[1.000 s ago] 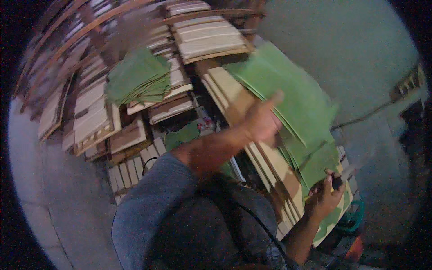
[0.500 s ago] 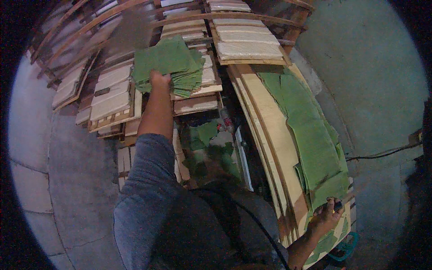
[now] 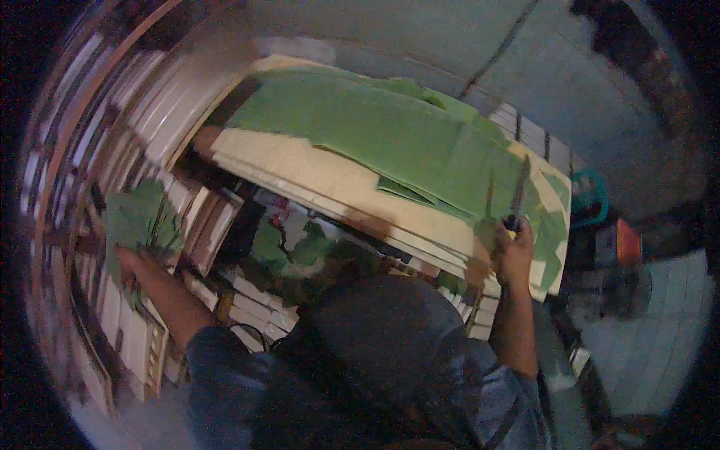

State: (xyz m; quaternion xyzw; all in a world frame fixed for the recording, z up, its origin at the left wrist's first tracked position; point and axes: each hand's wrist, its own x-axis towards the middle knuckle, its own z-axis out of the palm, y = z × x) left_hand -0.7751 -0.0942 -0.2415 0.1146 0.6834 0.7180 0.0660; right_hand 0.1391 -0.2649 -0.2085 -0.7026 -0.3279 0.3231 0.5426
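My left hand (image 3: 129,264) is at the near edge of a stack of cut green leaf pieces (image 3: 141,214), which look like banana leaf, over the racks on the left. Its fingers are blurred and partly hidden but seem closed on the stack. My right hand (image 3: 515,244) grips a knife (image 3: 520,187) by its dark handle, blade pointing up and away. The knife is over the right end of a long green banana leaf (image 3: 382,124) spread in layers on a pale board (image 3: 292,161). Smaller leaf pieces (image 3: 553,236) lie by the board's right end.
Wooden racks (image 3: 64,120) with trays of pale, plastic-wrapped blocks (image 3: 154,112) fill the left side. Leaf scraps (image 3: 277,247) lie below the board, in front of me. A teal plastic item (image 3: 591,197) and an orange object (image 3: 628,241) stand beyond the board's right end.
My view has swung to the right, so the board now runs across the picture. The left hand and its leaf stack sit lower and farther left. The knife blade now shows clearly.
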